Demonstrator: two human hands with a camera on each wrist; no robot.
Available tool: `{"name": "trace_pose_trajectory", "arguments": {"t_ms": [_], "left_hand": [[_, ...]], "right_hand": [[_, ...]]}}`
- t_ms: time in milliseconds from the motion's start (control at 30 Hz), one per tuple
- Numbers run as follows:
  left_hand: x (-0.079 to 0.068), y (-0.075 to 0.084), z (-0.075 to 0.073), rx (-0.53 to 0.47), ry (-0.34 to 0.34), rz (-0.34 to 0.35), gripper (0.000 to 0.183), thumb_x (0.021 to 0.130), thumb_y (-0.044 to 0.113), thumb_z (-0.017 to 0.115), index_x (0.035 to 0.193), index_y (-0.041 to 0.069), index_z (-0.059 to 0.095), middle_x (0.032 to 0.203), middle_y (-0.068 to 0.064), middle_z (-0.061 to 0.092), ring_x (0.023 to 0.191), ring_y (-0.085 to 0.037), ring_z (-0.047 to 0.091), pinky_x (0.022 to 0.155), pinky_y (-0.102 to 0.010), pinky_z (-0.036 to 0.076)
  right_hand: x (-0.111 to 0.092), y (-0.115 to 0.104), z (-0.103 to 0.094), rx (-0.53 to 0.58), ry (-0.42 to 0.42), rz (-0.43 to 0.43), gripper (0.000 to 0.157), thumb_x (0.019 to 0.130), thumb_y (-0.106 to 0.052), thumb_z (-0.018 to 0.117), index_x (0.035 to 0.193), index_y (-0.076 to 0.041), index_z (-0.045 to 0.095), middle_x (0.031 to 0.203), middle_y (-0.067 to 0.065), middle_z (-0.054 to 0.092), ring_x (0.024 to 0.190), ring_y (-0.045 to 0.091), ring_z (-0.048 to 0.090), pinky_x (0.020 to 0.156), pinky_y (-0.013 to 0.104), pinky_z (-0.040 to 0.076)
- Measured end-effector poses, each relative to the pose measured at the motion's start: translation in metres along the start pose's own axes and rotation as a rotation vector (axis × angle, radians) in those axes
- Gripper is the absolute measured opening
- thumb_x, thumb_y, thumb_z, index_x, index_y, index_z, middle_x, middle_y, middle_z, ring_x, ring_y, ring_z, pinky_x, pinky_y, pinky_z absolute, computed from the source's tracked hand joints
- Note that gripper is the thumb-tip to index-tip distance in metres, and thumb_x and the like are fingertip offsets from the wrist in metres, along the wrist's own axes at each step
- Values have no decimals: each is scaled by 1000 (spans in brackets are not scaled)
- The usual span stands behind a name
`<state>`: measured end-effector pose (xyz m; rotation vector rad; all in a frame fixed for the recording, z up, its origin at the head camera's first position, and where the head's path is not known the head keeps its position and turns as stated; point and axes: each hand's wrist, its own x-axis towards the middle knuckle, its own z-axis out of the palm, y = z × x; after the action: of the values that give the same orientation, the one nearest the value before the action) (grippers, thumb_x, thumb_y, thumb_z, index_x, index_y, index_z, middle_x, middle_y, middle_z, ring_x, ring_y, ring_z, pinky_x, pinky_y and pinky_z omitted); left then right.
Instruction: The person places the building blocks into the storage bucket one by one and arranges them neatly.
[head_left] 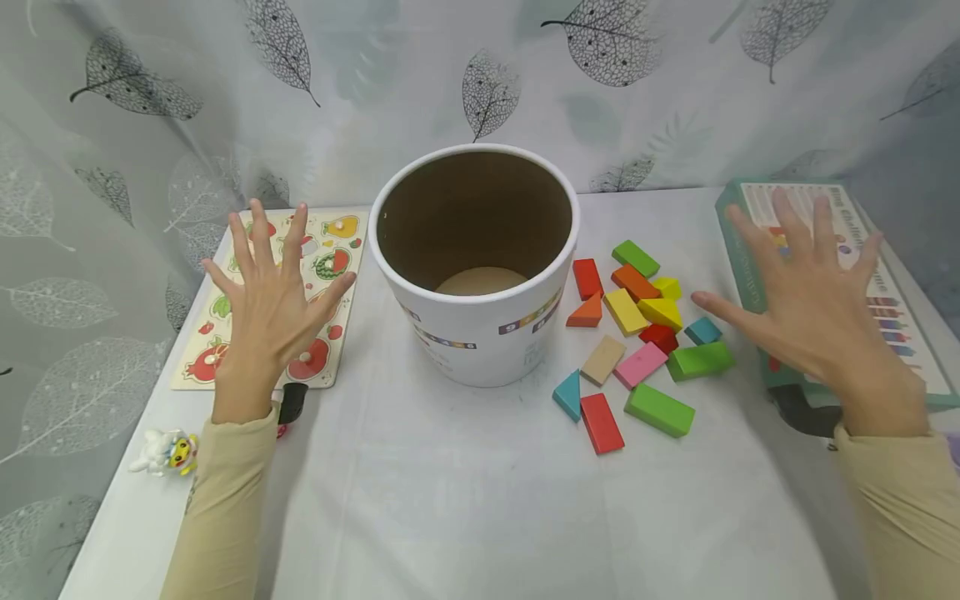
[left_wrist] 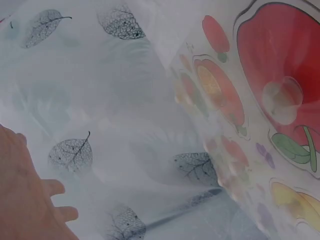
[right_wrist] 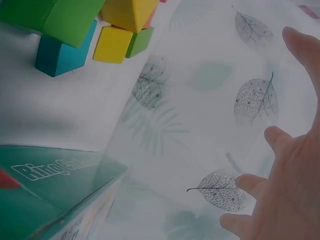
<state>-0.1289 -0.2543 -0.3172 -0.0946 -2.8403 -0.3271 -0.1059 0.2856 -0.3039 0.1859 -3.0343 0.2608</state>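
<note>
My left hand is raised with fingers spread above a fruit puzzle board at the left. Spread the same way, my right hand hovers over a green Ring Challenge box at the right. Neither hand holds anything. Between them stands a large white bucket with its mouth up; no block shows on the part of its floor in sight. To its right lie several wooden blocks, among them a green block, a red block, a pink block and a blue triangle.
A small white and yellow toy figure sits by the left table edge, beside my sleeve. Leaf-patterned curtains hang behind the table and along its left side. Each wrist wears a black strap.
</note>
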Motion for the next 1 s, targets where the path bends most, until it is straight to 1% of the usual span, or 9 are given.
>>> {"name": "trace_pose_trajectory", "arguments": {"t_ms": [133,267,367,433,567,667,800,900,1000], "left_hand": [[0,2,-3,-38,0,6,85,88,72,40,156,40,0,164,-5,-16,150,-32,-19,102,-79,-11],[0,11,-6,-183,36,39,82,89,72,39,156,41,2,165,0,-13,152,-27,-16,109,-74,-9],[1,24,-9,-395,57,99,79,90,71,38,155,41,6,165,7,-6,152,-19,-9,116,-63,-6],[1,36,-11,-585,38,141,78,89,71,39,155,40,10,164,12,1,152,-13,-3,119,-57,-4],[1,63,-14,-959,-74,172,76,89,66,45,154,39,15,161,16,12,149,-11,12,119,-57,6],[4,80,-12,-1155,-138,194,79,89,63,51,154,35,17,161,10,18,149,-15,17,118,-57,11],[7,94,-7,-1301,-143,218,84,86,64,56,154,31,20,159,7,22,147,-15,20,120,-53,11],[9,99,-4,-1345,-121,216,83,85,60,56,154,30,21,158,8,23,146,-16,21,119,-53,11],[10,103,-2,-1383,-103,215,81,84,56,55,153,29,23,156,5,27,144,-20,24,117,-56,15]], "right_hand": [[-2,-4,-2,16,-17,-8,99,83,-70,51,158,-28,0,164,10,-15,147,44,-21,99,79,-17],[-4,-13,-2,78,-35,-73,95,86,-62,55,158,-29,3,165,5,-12,149,41,-18,102,78,-16],[-3,-25,-1,150,-27,-195,91,84,-50,65,157,-28,15,166,9,0,151,41,-8,108,75,-8],[0,-34,-1,194,-38,-283,89,82,-40,73,155,-26,25,165,11,11,151,41,3,110,74,6],[10,-55,3,300,-138,-391,73,81,-25,77,146,-21,44,157,8,30,143,35,28,105,64,36],[22,-68,12,352,-213,-446,57,84,-18,75,136,-16,55,148,7,42,134,29,39,99,54,47],[38,-77,27,369,-263,-525,45,82,-10,76,125,-10,63,132,6,54,123,23,48,96,46,52],[46,-78,35,364,-302,-536,42,80,-9,77,120,-10,66,122,4,59,116,21,51,92,44,54],[50,-77,40,346,-347,-534,40,80,-8,77,119,-11,66,118,3,61,113,22,53,92,45,54]]}}
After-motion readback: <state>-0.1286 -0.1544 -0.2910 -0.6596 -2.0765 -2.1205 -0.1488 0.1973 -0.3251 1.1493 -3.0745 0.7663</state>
